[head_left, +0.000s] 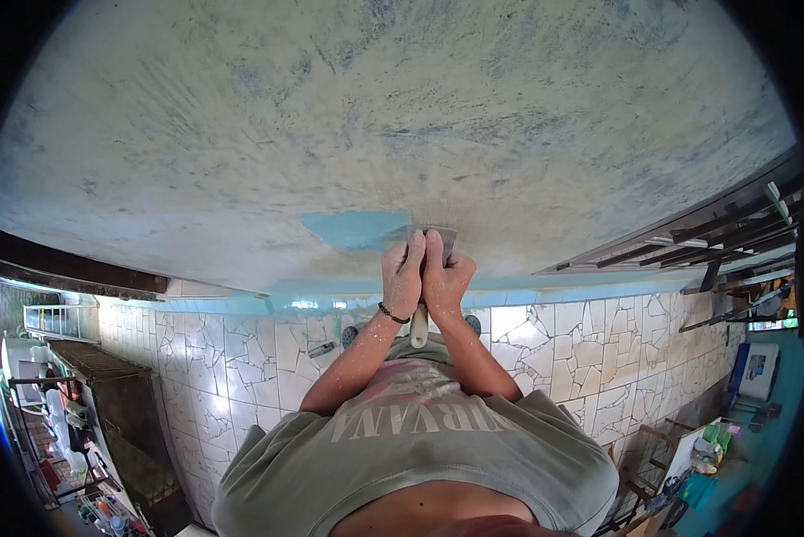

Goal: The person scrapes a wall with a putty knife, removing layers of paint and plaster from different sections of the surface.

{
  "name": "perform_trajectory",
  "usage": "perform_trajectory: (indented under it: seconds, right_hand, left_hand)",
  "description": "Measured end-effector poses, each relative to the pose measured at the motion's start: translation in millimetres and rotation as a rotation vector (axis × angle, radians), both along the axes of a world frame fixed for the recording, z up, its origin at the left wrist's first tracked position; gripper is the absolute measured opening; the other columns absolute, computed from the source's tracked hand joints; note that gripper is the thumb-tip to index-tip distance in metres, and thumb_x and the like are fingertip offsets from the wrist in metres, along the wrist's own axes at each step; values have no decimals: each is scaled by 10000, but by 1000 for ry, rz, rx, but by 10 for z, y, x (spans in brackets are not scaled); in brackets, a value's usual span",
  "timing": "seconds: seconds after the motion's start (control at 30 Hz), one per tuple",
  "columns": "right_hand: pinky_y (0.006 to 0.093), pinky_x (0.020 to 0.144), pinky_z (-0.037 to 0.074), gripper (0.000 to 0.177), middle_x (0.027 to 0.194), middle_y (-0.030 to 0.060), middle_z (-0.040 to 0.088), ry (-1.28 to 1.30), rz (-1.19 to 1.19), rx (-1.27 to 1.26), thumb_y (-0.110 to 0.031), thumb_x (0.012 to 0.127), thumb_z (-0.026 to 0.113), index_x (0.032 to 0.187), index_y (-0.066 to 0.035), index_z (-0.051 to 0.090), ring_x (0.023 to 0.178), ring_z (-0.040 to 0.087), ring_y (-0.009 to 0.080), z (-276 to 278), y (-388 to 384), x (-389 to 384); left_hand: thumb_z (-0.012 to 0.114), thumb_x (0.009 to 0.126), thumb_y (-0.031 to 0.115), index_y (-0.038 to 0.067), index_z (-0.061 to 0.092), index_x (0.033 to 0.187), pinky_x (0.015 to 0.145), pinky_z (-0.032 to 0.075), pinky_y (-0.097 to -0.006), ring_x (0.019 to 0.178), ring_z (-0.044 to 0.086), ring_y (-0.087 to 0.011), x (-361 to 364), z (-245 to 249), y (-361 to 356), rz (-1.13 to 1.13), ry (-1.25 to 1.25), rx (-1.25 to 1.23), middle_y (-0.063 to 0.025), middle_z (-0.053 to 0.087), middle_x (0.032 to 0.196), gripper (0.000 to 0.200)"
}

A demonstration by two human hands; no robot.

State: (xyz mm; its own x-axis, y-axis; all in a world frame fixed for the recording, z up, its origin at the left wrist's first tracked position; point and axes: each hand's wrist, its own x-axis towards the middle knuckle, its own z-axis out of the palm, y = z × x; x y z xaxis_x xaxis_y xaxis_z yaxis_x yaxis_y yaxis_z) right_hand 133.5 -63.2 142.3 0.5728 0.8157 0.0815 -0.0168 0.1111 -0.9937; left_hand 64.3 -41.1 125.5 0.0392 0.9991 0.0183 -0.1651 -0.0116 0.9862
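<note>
Both my hands grip one scraper, its broad grey blade [446,235] against the wall [402,125] and its pale handle [419,328] pointing down toward my body. My left hand [402,276] is closed on the scraper from the left, thumb laid up along the blade. From the other side my right hand [446,279] closes on it too, its thumb beside the left one. Left of the blade shows a bare blue patch [355,229] with a sharp edge. The wall around it is whitish and mottled with dark streaks. Pale dust specks cover my forearms.
Below the wall lies a cracked-pattern white tile floor [241,358]. A slatted wooden frame [706,237] stands along the right. At the left is a dark brown cabinet [129,430]; at lower right, a table [684,461] bears coloured items. A small dark object [324,349] lies on the floor.
</note>
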Motion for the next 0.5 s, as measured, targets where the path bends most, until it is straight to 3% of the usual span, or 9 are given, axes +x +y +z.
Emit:
perform_trajectory:
  seconds: [0.07,0.2,0.3,0.5]
  right_hand:
    - [295,432,289,542,523,-34,466,16,-16,-17,-306,957,659,570,47,520,545,386,51,-238,-2,-5]
    - [287,440,294,518,538,-36,481,-81,-6,2,-281,965,651,576,39,532,552,390,49,-15,37,12]
    - [284,449,302,505,553,-38,497,-10,18,10,-282,970,644,588,33,544,561,397,49,62,39,5]
    - [270,463,322,513,558,-24,526,-8,-19,-11,-302,977,636,593,31,571,560,416,52,-152,35,-7]
  left_hand:
    - [539,1018,365,-32,513,726,544,347,-288,651,382,-72,26,14,-68,18,2,-2,20,453,633,493]
    - [536,1021,362,-25,529,722,541,353,-285,649,394,-68,-15,58,1,20,74,84,23,471,636,489]
    - [536,1021,352,-17,559,733,548,366,-280,653,409,-66,-47,156,41,-21,54,90,23,491,646,469]
    - [549,1011,352,-37,521,695,510,349,-310,604,386,-80,6,108,10,13,-4,96,-26,466,582,502]
